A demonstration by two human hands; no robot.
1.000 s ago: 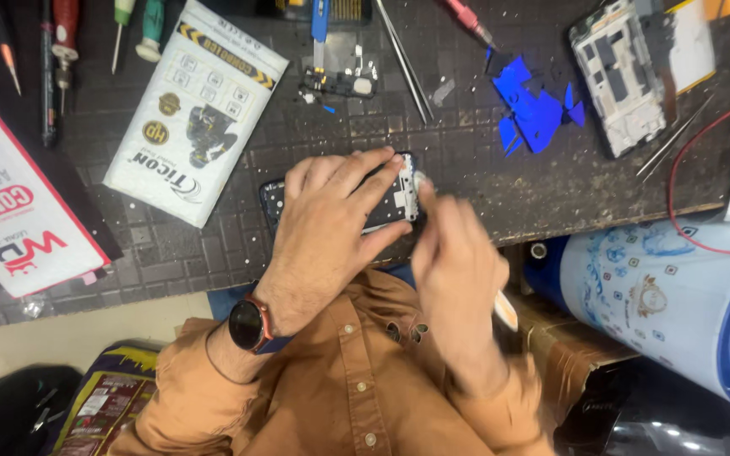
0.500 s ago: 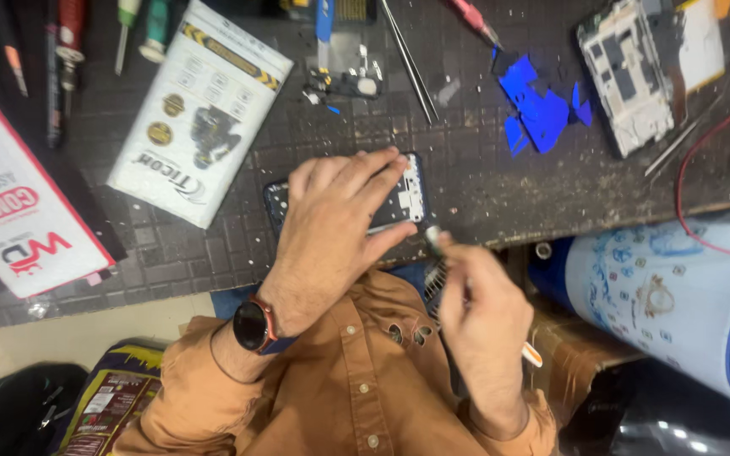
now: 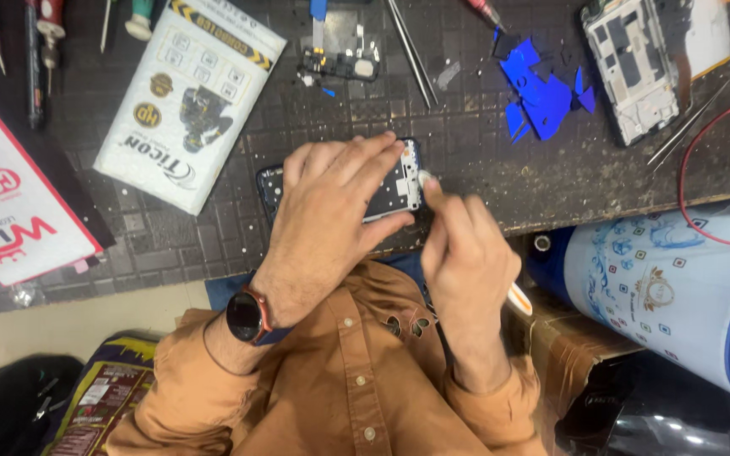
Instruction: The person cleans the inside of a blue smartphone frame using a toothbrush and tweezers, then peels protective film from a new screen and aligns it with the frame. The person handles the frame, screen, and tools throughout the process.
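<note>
- The opened phone (image 3: 390, 187) lies on the dark counter (image 3: 500, 169), at its near edge, just right of the white printed packet (image 3: 189, 100).
- The left hand (image 3: 331, 211) lies flat over the phone, fingers spread, pressing it down.
- The right hand (image 3: 464, 253) sits just right of the phone, fingers pinched narrow on a small white tool (image 3: 426, 179) whose tip touches the phone's right edge.
- Blue film scraps (image 3: 542, 93) lie beyond the phone, well apart.

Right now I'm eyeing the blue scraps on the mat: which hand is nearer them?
Right. The right hand is below the blue scraps, at the mat's edge; the left hand, on the phone frame, lies farther left.
</note>
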